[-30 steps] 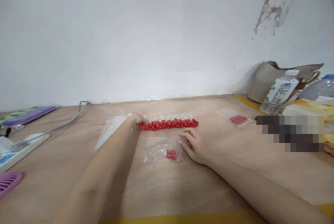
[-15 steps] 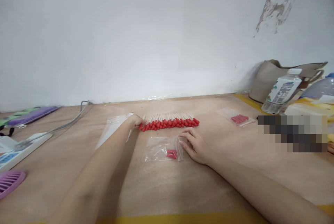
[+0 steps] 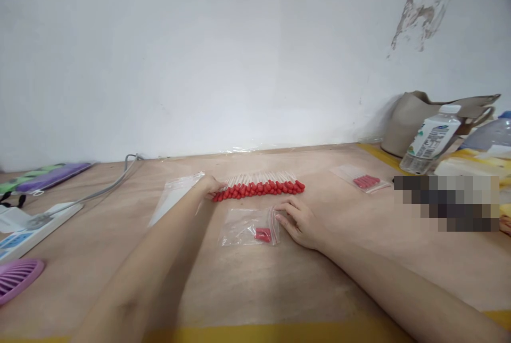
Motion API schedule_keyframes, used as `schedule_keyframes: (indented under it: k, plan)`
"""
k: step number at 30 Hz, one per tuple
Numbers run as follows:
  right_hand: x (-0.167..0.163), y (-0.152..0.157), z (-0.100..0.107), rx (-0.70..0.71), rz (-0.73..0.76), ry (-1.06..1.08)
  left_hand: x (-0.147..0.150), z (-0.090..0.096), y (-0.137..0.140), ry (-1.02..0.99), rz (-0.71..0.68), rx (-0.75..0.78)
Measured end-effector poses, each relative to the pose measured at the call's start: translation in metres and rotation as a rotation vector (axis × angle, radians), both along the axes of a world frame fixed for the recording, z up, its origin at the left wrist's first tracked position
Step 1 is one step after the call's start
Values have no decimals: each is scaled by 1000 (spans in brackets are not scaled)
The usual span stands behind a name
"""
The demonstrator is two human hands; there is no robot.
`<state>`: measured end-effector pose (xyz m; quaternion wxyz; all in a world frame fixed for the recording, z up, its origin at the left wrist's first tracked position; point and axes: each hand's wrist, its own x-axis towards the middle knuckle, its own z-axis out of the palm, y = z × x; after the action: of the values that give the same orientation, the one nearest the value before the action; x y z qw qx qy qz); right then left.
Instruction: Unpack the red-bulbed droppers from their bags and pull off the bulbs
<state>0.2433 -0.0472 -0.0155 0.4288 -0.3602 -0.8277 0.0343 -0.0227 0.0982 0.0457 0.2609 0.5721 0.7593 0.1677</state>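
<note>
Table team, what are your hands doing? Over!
Left hand at left end of red-tipped sticks. Right hand at zip edge of clear bag. Left forearm partly hiding whitish bag.

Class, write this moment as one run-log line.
left hand: at left end of red-tipped sticks; right hand: at right end of clear bag; inside bag: red item

The tan table bears plastic bags and, seemingly, red-tipped sticks.

Left fingers at red-tipped sticks; right fingers touch bag
</note>
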Motion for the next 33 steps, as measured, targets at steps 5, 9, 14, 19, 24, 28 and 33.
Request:
schedule_keyframes:
  k: [5,9,14,19,24,28,33]
  plan:
    - [2,-1,3,-18,-103,31,3,0,-45,77,-125,295]
    - [0,-1,1,-90,-59,28,12,-13,-108,32,-468,531]
    - [-7,-2,-1,-205,51,17,19,-36,-149,-15,-947,504]
    - [-11,-3,5,-372,255,10,19,-43,-145,180,-1010,429]
    - [-8,1,9,-521,244,-44,17,-40,-147,278,-1057,413]
    - [-5,6,6,-636,216,-17,14,-37,-149,309,-1099,392]
    - [-5,5,7,-632,175,5,13,-35,-149,336,-1116,367]
